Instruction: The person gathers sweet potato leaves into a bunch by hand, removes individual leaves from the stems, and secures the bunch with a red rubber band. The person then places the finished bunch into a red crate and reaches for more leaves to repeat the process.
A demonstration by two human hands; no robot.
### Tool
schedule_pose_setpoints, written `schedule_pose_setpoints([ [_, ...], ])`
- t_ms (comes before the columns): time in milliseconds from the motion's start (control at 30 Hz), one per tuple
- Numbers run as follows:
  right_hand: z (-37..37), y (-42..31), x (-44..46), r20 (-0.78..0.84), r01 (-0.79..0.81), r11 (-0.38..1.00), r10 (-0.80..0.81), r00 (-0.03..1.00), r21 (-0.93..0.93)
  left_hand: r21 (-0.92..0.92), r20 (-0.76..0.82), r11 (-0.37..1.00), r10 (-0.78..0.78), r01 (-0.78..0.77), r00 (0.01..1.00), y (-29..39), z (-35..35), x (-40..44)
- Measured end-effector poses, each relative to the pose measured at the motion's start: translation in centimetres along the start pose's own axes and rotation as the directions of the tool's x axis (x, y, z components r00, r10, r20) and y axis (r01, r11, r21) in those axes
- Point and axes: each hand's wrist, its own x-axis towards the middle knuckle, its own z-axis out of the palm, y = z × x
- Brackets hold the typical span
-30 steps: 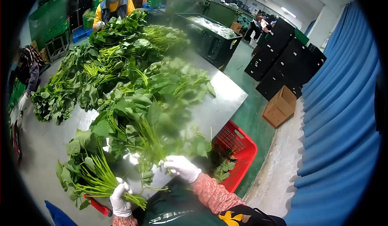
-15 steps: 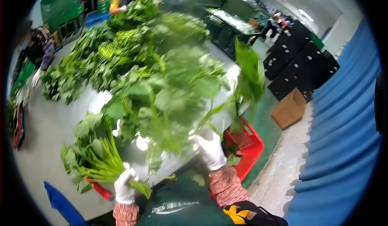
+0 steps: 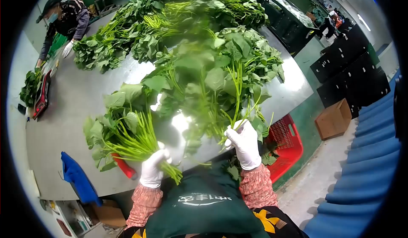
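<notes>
My gloved left hand (image 3: 154, 165) is closed around the stems of a thick bunch of leafy greens (image 3: 136, 136), its leaves pointing up and left over the metal table (image 3: 63, 140). In my gloved right hand (image 3: 245, 144), thumb and fingers pinch a few long green stems (image 3: 236, 97) with broad leaves at the top. Beyond both hands lies a big heap of the same leafy greens (image 3: 170, 38), blurred in the middle of the view. A red object (image 3: 123, 166) lies beside the bunch on the left, partly covered by it.
A red plastic basket (image 3: 290, 146) with loose leaves stands right of the table. Blue cloth (image 3: 78, 176) hangs at the left edge. Across the table a co-worker (image 3: 63, 21) handles greens by a red-and-black device (image 3: 42, 95). Black crates (image 3: 348, 68) and a cardboard box (image 3: 333, 119) stand right.
The view has swung, shifting the scene right and up at the left side. The stems in my right hand have come from the right to above the heap's near edge. My left hand keeps its bunch.
</notes>
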Motion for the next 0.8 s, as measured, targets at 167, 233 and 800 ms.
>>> schedule_pose_setpoints([
  [167, 0.4, 0.3, -0.3, 0.115, -0.079, 0.987, 0.063, 0.991, 0.142, 0.07, -0.106, 0.995, -0.058, 0.066, 0.993, -0.1, 0.4, -0.2],
  [233, 0.6, 0.5, -0.6, 0.172, -0.113, 0.978, 0.082, 0.982, 0.178, 0.092, -0.07, 0.994, -0.047, 0.053, 0.996, 0.0, 0.6, -0.2],
  [800, 6.3, 5.1, -3.1, 0.695, -0.725, 0.675, 0.455, 0.556, 0.138, -0.081, 0.066, 0.957, -0.275, 0.28, 0.959, -1.0, 0.6, -0.1],
])
